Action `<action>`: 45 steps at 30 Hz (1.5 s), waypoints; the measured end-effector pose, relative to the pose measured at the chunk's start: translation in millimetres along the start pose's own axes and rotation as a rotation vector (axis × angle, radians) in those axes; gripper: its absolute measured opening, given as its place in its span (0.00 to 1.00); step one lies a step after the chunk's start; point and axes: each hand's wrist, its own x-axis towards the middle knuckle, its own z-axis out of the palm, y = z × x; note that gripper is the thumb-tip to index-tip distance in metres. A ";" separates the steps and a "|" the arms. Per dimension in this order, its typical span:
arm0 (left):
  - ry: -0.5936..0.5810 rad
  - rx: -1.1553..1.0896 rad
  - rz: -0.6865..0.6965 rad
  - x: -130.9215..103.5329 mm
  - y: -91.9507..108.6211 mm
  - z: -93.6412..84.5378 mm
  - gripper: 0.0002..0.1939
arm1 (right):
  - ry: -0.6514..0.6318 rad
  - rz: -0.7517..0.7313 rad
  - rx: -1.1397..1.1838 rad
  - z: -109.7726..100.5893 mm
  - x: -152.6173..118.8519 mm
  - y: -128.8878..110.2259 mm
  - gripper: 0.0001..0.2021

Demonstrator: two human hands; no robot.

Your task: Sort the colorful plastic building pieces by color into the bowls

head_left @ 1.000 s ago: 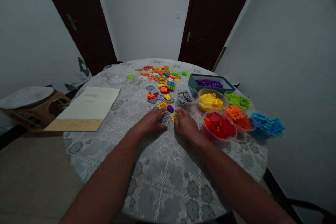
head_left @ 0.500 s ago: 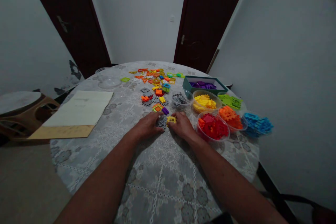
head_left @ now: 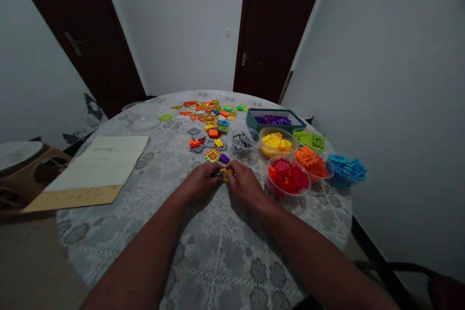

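Nearest are the two forearms, reaching forward over the patterned tablecloth [head_left: 218, 261]. The left hand [head_left: 201, 181] is narrow, thumb and fingers closed on a grey toothed piece [head_left: 217, 173], mostly covered by the fingers. The right hand [head_left: 246, 185] is likewise narrow, pinching a yellow piece [head_left: 225, 175] at its fingertips. Both pieces lie in the small gap between the hands, close together; whether they are interlocked cannot be determined.

The step in hand is judged to be the joining of yellow to grey. The move calls for teeth set against slots, the left hand steadying and the right pressing.

Just beyond the fingertips lie a purple piece [head_left: 224, 158] and, left of it, an orange and green square [head_left: 212, 155]. Right of the right hand stands a tub of red pieces [head_left: 288, 176], with orange pieces [head_left: 311, 161] and blue pieces [head_left: 348, 169] further right. Ahead of the right hand are grey pieces [head_left: 242, 140] and yellow pieces [head_left: 276, 143] in tubs. Farthest ahead of both hands, mixed loose pieces [head_left: 209, 111] lie spread out.
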 end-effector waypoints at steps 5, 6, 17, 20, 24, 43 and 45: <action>-0.032 0.038 -0.116 1.1 5.7 -3.4 0.27 | 0.054 -0.052 -0.052 -58.5 2.8 -6.9 0.09; -0.034 0.034 -0.127 1.1 8.3 -4.8 0.28 | 0.084 -0.052 -0.062 -75.0 6.0 -5.9 0.09; -0.077 -0.593 -0.260 -2.1 19.9 -13.4 0.38 | 0.265 0.246 -0.505 -180.3 83.4 90.8 0.17; -0.102 -0.744 -0.314 -3.5 23.5 -14.7 0.39 | 0.250 0.273 -0.514 -183.0 86.8 107.7 0.17; -0.109 -0.855 -0.293 -4.4 29.8 -15.5 0.34 | 0.301 0.232 -0.513 -180.2 73.0 90.4 0.19; 0.168 -0.872 -0.347 3.6 21.4 -10.5 0.22 | -0.014 0.177 0.353 -20.4 9.4 5.7 0.13; 0.250 -0.861 -0.371 6.0 19.2 -4.7 0.19 | -0.115 0.198 0.529 -10.8 5.3 3.4 0.15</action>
